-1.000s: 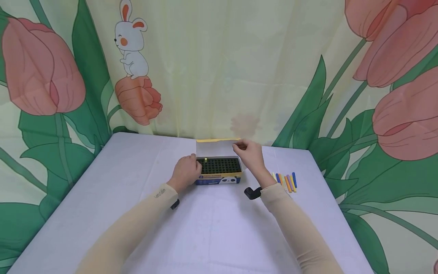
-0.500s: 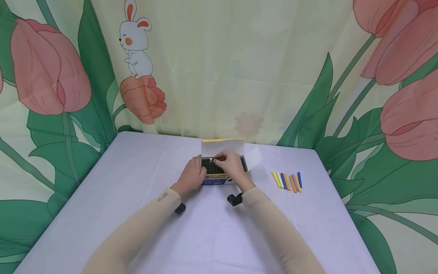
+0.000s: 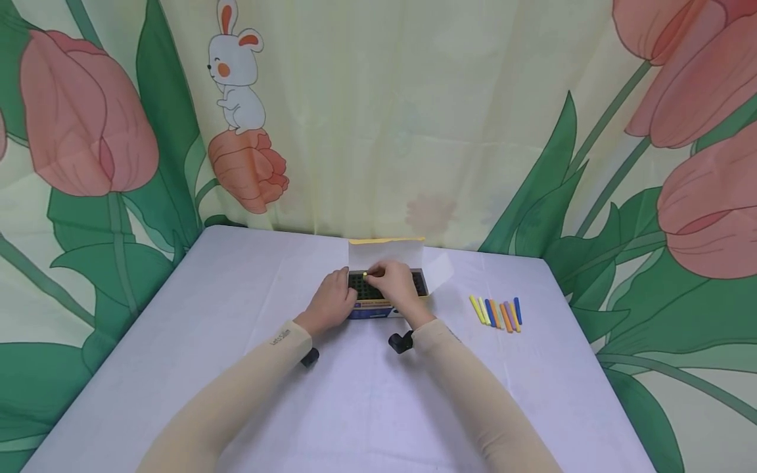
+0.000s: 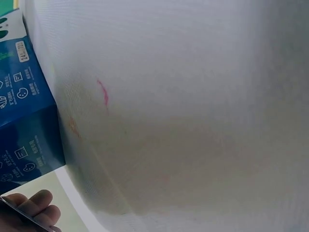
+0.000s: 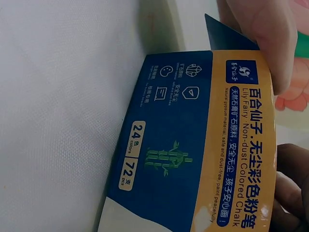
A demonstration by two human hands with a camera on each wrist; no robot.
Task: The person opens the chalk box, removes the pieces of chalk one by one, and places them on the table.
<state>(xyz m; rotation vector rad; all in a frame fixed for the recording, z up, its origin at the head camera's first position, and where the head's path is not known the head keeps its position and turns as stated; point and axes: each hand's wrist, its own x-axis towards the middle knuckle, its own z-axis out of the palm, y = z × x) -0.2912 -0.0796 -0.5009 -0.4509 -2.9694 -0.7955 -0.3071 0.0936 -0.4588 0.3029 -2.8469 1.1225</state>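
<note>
A blue and yellow chalk box (image 3: 369, 313) stands on the table with its lid raised, a dark holed insert inside. My left hand (image 3: 331, 299) holds its left end, thumb at the front edge and fingers by the left flap. In the left wrist view, the fingers (image 4: 41, 208) show beyond the box corner. My right hand (image 3: 393, 284) reaches over the insert. Its thumb and index finger pinch a short yellow chalk stick (image 3: 365, 274) that stands in the insert near the left end. The right wrist view shows the box front (image 5: 178, 140), with the chalk out of sight.
Several colored chalk sticks (image 3: 497, 314) lie in a row on the white tablecloth (image 3: 355, 407), right of the box. The white lid (image 3: 387, 251) rises behind the insert, and a side flap (image 3: 439, 270) sticks out right. A printed curtain (image 3: 367, 131) hangs behind the table.
My right hand has come from beside the raised lid, down and left over the insert, to the yellow chalk stick. My left hand stays at the box's left end.
</note>
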